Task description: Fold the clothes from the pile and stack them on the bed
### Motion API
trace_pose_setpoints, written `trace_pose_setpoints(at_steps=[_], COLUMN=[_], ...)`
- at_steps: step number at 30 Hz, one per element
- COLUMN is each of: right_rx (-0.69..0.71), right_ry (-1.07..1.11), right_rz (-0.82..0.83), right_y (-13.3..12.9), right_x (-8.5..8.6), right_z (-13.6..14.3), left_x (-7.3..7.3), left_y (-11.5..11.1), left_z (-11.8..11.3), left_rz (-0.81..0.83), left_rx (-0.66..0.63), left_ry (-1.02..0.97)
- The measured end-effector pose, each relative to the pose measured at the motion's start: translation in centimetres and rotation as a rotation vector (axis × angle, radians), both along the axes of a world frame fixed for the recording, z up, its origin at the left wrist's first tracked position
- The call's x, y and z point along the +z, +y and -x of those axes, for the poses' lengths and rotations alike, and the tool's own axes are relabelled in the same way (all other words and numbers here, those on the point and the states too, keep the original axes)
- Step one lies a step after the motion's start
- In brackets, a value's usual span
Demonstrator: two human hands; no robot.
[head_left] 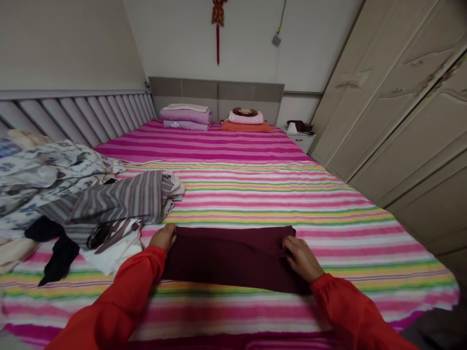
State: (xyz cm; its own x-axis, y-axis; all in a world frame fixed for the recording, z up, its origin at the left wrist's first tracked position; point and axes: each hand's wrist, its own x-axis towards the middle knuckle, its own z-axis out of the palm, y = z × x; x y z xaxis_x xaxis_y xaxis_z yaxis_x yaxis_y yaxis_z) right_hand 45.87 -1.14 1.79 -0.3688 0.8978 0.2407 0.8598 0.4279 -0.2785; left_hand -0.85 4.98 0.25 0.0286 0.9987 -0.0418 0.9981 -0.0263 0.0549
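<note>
A dark maroon garment lies on the striped bedsheet, folded into a long, flat strip running left to right. Its exact kind cannot be made out. At its upper left corner, my left hand is closed on the edge, with the fingertips partly hidden. Near the right end, my right hand pinches the upper layer, where a fold line crosses the fabric. Both my arms reach in from below in red sleeves.
A heap of loose clothes lies left, including a grey striped garment, a black piece and a floral cloth. Folded purple bedding and a pink pillow sit by the headboard. A wardrobe stands right.
</note>
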Motion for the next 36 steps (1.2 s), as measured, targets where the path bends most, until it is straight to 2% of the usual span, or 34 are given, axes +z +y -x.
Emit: trace_pose_setpoints(at_steps=[2,4,6,7,8,10,12,14,16,17,19,21,25,29,33,36], right_rx=[-0.004,0.006,-0.009,-0.036,-0.072,-0.139,-0.178,-0.212,-0.256,-0.274,-0.297,-0.298,-0.287,-0.297,-0.371,-0.523], right_ry=[-0.077,-0.098,-0.005,0.077,0.163,0.274,0.257,0.14,0.009,-0.042,-0.106,-0.135,-0.151,-0.121,-0.067,-0.027], right_rz=[0.069,0.164,0.198,0.169,0.115,-0.01,-0.075,-0.067,-0.024,-0.004,0.007,-0.014,-0.038,-0.025,0.003,0.014], right_y=[-1.1,-1.9,-2.0,-1.8,-1.5,-0.3,1.1,2.2,2.6,2.7,2.5,2.2,2.0,1.8,1.5,1.1], right_x=[0.0,0.5,1.1,1.3,1.3,0.8,-0.5,-2.2,-4.0,-4.8,-6.0,-6.7,-7.0,-7.2,-7.6,-7.1], right_z=[0.0,-0.2,0.0,0.3,1.0,3.1,5.9,8.5,10.1,10.4,10.2,9.5,8.3,6.8,3.5,1.9], left_x=[0.1,0.2,0.2,0.1,-0.1,-0.8,-1.9,-3.1,-4.1,-4.5,-5.1,-5.4,-5.3,-4.9,-4.4,-3.9], left_y=[-0.7,-1.3,-1.7,-1.9,-2.1,-2.5,-3.0,-3.5,-3.7,-3.7,-3.4,-3.0,-2.7,-3.1,-3.2,-3.1], left_z=[0.4,0.8,0.2,-0.8,-2.4,-7.2,-13.1,-18.1,-20.6,-20.7,-18.8,-15.1,-6.9,-1.1,1.9,1.0], left_rz=[-0.022,-0.034,-0.081,-0.122,-0.168,-0.239,-0.274,-0.269,-0.217,-0.193,-0.161,-0.154,-0.196,-0.213,-0.164,-0.237], left_rx=[0.039,0.137,0.219,0.22,0.183,0.007,-0.186,-0.303,-0.345,-0.348,-0.332,-0.286,-0.054,0.157,0.272,0.331], left_ry=[0.024,0.047,0.025,-0.022,-0.09,-0.266,-0.377,-0.408,-0.368,-0.34,-0.282,-0.227,-0.121,-0.095,-0.163,-0.207])
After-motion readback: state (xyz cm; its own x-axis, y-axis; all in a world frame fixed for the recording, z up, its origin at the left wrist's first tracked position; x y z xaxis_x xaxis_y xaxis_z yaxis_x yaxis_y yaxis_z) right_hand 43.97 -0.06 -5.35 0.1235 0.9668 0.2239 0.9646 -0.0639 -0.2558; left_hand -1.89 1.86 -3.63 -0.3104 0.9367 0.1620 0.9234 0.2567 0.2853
